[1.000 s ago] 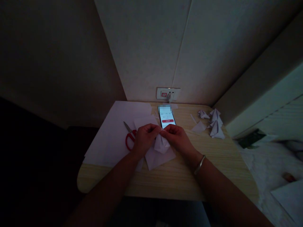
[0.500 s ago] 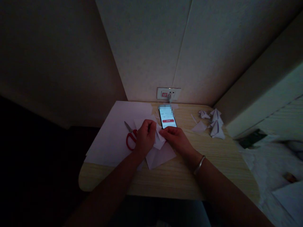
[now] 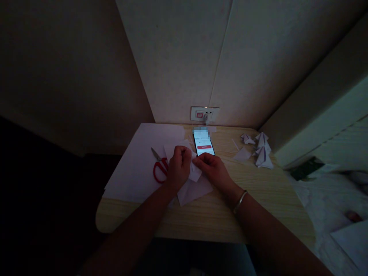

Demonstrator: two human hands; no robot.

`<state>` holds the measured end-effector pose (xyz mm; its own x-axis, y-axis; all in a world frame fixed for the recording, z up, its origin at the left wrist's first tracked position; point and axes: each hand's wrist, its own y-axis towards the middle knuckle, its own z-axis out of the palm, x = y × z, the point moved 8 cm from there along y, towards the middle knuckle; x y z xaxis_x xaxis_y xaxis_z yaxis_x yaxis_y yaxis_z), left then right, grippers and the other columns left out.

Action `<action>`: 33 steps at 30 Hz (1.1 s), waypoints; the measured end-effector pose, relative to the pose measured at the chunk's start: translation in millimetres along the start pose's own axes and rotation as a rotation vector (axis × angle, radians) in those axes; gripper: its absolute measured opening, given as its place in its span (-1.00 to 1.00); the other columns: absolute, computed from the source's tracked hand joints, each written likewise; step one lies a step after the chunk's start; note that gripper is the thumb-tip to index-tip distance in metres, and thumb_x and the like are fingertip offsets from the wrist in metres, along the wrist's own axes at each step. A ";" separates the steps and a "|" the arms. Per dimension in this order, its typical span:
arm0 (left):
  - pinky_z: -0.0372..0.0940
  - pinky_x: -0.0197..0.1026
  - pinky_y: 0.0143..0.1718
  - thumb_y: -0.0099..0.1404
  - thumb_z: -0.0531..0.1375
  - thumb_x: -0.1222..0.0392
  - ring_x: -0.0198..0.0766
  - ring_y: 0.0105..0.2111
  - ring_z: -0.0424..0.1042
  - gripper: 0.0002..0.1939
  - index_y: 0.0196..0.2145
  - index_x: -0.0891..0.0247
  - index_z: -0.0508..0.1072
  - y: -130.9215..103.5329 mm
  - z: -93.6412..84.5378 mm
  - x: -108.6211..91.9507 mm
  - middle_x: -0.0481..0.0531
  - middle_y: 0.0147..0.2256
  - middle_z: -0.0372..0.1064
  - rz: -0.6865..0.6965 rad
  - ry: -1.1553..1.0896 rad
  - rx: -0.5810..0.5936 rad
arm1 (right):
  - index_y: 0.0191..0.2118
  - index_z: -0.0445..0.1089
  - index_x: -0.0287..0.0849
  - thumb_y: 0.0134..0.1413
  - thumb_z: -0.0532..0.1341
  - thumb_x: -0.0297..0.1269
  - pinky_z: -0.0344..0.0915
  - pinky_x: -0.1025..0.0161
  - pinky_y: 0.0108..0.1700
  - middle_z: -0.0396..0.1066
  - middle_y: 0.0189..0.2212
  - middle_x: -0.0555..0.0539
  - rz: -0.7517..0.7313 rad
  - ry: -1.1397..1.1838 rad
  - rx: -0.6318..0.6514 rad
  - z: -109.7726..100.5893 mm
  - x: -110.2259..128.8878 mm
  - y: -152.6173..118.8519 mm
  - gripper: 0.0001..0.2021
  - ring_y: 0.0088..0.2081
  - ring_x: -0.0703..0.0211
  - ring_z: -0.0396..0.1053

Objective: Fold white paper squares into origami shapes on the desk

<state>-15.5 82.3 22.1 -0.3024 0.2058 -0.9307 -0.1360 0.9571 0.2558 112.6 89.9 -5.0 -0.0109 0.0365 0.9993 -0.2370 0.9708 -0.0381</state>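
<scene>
Folded paper [image 3: 195,174], white, one: above the table [image 3: 230,226], between both hands. Left hand [image 3: 179,166]: fingers curled closed at its nine o'clock side. Right hand [image 3: 212,167]: finger and thumb pinched narrow on its one o'clock edge. Loose sheet [image 3: 191,193]: six o'clock. Phone [image 3: 204,144], lit: one o'clock. Scissors [image 3: 160,166], red-handled: nine o'clock. Paper figures [image 3: 263,151]: past two o'clock.

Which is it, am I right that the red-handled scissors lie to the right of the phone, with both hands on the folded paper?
Not quite: the head view shows the scissors to the left of the phone. Both hands are on the folded paper.
</scene>
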 end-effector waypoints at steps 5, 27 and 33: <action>0.15 -0.32 -0.41 0.29 0.06 0.04 -0.35 -0.46 0.31 -0.82 -0.30 0.20 0.23 0.6 0.3 1.8 -0.08 -0.44 0.30 -0.016 -0.025 0.007 | -0.45 0.32 -0.15 -0.02 0.24 -0.02 0.10 0.33 -0.51 0.28 -0.57 0.06 -0.041 -0.081 0.007 -1.1 0.6 0.3 -0.72 -0.54 0.31 0.16; 0.20 -0.31 -0.39 0.25 0.12 0.08 -0.36 -0.44 0.32 -0.82 -0.32 0.23 0.24 4.0 -11.5 3.0 -0.07 -0.43 0.30 0.019 -0.092 -0.144 | -0.47 0.34 -0.18 -0.04 0.26 -0.08 0.12 0.35 -0.48 0.31 -0.56 0.06 -0.012 -0.012 0.078 0.9 3.2 -0.1 -0.75 -0.53 0.33 0.19; 0.18 -0.32 -0.44 0.24 0.13 0.09 -0.37 -0.47 0.30 -0.83 -0.34 0.23 0.23 5.5 -11.5 7.0 -0.08 -0.45 0.29 -0.002 -0.142 -0.159 | -0.47 0.38 -0.18 -0.12 0.30 -0.11 0.13 0.34 -0.46 0.34 -0.56 0.06 0.026 0.065 0.065 -0.4 3.6 -0.7 -0.77 -0.53 0.33 0.21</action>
<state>-29.3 86.6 20.0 -0.1669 0.2413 -0.9560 -0.2869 0.9158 0.2812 113.0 89.4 -1.3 0.0452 0.0785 0.9959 -0.2999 0.9520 -0.0614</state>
